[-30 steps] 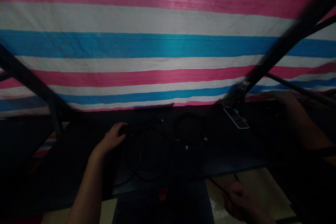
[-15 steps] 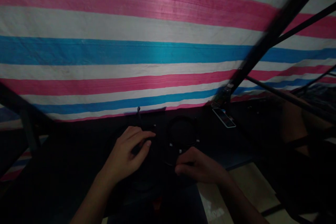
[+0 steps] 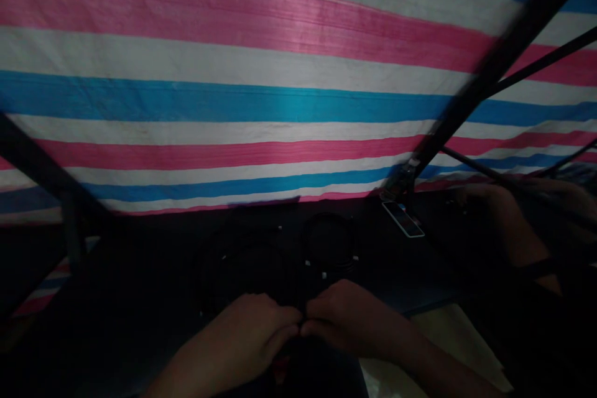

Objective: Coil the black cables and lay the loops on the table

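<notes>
My left hand (image 3: 252, 333) and my right hand (image 3: 347, 317) meet low in the view, at the near side of a dark table (image 3: 153, 273). Both are closed in a pinch, with fingertips almost touching. A thin dark cable led into my right hand a moment ago; whatever lies between the left fingers is too dark to make out. Just beyond the hands, a loosely looped black cable (image 3: 224, 256) lies on the table. To its right is a neatly coiled black cable (image 3: 305, 242) with small white tips near it.
A phone (image 3: 403, 219) lies at the back right, beside a clear plastic item (image 3: 396, 177) near a dark metal post (image 3: 448, 112). Striped sheeting (image 3: 280, 99) hangs behind the table. At far right, another person's arm (image 3: 517, 224) reaches over the surface.
My left hand has come back toward me and right, from over the looped cable, closing its fingers beside my right hand. My right hand has moved slightly nearer. The other person's arm has moved further in.
</notes>
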The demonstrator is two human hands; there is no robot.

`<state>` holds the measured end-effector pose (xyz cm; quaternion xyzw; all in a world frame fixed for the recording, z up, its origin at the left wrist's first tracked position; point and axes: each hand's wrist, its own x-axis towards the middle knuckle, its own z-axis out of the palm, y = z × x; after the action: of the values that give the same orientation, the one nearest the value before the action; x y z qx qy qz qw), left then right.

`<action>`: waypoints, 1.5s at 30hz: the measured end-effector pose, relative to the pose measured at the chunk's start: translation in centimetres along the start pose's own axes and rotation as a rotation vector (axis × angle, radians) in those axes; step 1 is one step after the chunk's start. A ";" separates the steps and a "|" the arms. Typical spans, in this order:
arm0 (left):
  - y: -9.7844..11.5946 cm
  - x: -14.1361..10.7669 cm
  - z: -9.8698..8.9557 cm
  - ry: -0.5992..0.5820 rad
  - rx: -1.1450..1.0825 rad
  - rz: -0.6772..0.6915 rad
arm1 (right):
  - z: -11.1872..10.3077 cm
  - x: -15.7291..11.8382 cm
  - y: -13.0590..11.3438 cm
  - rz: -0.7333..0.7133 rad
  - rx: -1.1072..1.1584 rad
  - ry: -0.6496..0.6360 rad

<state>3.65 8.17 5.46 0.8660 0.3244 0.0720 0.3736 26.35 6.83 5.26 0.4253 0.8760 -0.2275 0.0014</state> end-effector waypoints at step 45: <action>-5.9 0.7 6.6 0.549 -0.383 -0.360 | 12.5 2.4 3.0 0.434 1.301 0.537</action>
<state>3.64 7.65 -3.45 0.6579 0.5402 0.2941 0.4346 24.67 5.20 -7.56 0.5451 0.4302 -0.5836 -0.4209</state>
